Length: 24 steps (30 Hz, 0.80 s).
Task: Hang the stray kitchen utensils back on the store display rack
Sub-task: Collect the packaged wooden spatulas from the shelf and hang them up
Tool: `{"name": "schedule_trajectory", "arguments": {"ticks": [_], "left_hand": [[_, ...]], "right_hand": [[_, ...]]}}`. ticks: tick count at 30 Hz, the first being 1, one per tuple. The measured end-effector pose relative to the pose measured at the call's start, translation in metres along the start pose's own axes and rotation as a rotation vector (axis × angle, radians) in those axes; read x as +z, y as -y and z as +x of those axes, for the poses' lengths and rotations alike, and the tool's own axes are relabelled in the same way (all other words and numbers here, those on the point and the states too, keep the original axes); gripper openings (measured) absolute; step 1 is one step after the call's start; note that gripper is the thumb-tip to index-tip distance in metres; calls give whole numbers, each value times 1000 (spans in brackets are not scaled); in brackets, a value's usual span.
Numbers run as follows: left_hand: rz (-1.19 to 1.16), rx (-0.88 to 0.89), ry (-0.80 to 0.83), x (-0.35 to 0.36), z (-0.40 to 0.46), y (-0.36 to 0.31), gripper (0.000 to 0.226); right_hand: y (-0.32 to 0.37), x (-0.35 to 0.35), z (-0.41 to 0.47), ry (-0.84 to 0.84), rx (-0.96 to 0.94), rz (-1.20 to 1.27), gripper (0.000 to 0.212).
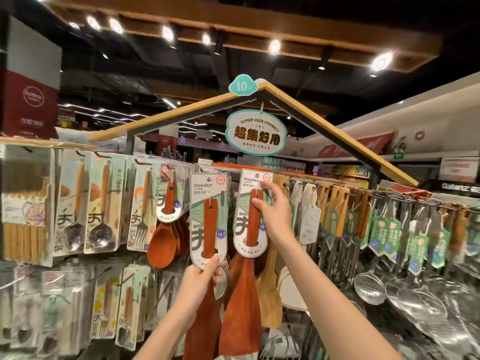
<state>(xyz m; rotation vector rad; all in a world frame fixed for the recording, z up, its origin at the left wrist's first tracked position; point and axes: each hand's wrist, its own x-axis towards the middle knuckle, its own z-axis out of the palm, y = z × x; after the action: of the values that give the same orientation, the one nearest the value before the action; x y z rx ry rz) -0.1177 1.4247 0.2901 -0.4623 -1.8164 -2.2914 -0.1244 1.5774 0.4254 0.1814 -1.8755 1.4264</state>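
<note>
Two reddish wooden turners in "Wooden" card sleeves are held up at the display rack point(389, 197). My left hand point(201, 278) grips the left turner point(209, 224) at the bottom of its card, its blade hanging below. My right hand point(275, 209) pinches the top of the right turner point(253, 222), at the handle's hole, against a rack hook. Whether that card hangs on the hook I cannot tell.
Carded spoons point(100, 206) and forks point(141, 209) hang at left, wooden rice paddles point(163, 240) beside them. Wooden-handled tools, a skimmer point(368, 287) and steel ladles hang at right. A "Super user-friendly" sign point(255, 132) hangs under the roof-shaped frame.
</note>
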Motion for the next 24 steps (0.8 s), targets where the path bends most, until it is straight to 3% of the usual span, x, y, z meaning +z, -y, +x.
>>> {"name": "schedule_trajectory", "arguments": {"ticks": [7,11,18,21,24], "left_hand": [[100,111,11,-5,0,-11,47],[89,121,81,-2,-3,-18,31],[46,79,124,4,-7,-21,18],[55,69,130,8,-9,-20,27],[48,63,136,15,-9,-18,26]], "right_hand": [[-16,10,-3,-78,-18,-30,42],[-25,12,5,-98,-22,-125,39],[-33,14,22,80,74,-221,59],[-31,8,23,114,138,-316,52],[-24,-2,16,79,54,-231,39]]}}
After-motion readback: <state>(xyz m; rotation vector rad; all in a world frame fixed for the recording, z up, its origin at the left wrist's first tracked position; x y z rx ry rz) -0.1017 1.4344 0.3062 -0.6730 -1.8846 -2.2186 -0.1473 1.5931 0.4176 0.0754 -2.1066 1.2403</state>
